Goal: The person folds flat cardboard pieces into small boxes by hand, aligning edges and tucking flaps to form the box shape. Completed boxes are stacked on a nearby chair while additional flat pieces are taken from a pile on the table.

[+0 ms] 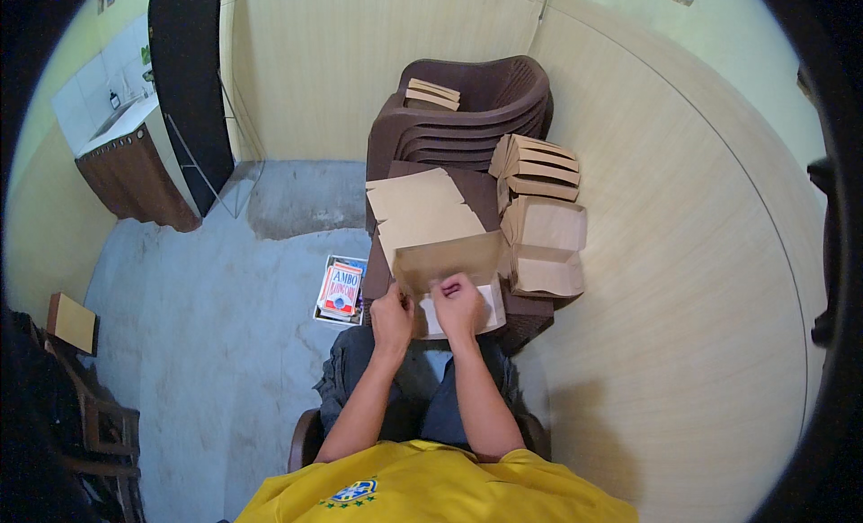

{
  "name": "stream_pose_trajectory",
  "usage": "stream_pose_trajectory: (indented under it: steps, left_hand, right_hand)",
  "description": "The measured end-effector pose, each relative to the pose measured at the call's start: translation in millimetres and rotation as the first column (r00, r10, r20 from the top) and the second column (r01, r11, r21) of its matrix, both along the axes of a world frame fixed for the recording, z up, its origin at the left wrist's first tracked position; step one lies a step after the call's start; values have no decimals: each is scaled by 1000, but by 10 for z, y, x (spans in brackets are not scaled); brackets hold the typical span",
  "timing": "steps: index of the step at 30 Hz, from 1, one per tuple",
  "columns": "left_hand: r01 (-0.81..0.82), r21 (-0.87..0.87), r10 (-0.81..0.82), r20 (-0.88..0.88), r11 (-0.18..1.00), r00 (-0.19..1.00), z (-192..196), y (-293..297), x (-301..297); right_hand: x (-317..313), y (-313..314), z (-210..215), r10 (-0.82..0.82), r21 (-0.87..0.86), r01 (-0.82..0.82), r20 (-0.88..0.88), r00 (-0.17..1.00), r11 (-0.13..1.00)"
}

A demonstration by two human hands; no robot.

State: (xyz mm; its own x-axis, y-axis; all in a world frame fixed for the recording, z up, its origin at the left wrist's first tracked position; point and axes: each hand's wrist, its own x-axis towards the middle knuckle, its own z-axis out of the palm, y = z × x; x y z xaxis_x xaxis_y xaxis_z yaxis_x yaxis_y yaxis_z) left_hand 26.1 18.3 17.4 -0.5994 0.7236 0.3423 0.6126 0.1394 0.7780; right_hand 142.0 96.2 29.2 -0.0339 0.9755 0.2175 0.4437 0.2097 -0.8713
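A brown cardboard box (449, 256) is in front of me at the near edge of a brown surface, its lid panel raised and its pale inside facing me. My left hand (393, 321) is closed at the box's left edge, with the fingertips pinching the card there. Over the inside of the box, my right hand (458, 305) is curled with its fingers pressed together. Whatever it may hold is hidden by the fingers. Flat, notched cardboard blanks (422, 204) lie just beyond the box.
To the right are an open folded box (548, 244) and a stack of folded boxes (539, 168). Stacked brown plastic chairs (467, 127) stand behind, with more card pieces (433, 95) on the seat. A white bin (340, 289) of packets sits on the floor at left.
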Motion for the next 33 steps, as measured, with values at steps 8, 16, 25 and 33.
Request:
stream_pose_trajectory:
  steps: [8, 16, 25, 33]
  left_hand:
    - [-25, 13, 26, -62, 1000, 998, -14, -4, -159]
    - [-263, 118, 278, -137, 958, 951, 399, -50, -99]
    - [44, 293, -173, 431, 955, 885, 1212, 283, 469]
    - [121, 415, -359, 561, 902, 746, 919, 325, 400]
  right_hand:
    - [598, 331, 596, -150, 501, 136, -11, 989, 855]
    - [589, 225, 607, -38, 556, 96, -116, 993, 826]
    - [394, -1, 658, -10, 685, -16, 34, 999, 728]
    - [460, -28, 695, 231, 75, -224, -494, 838, 972]
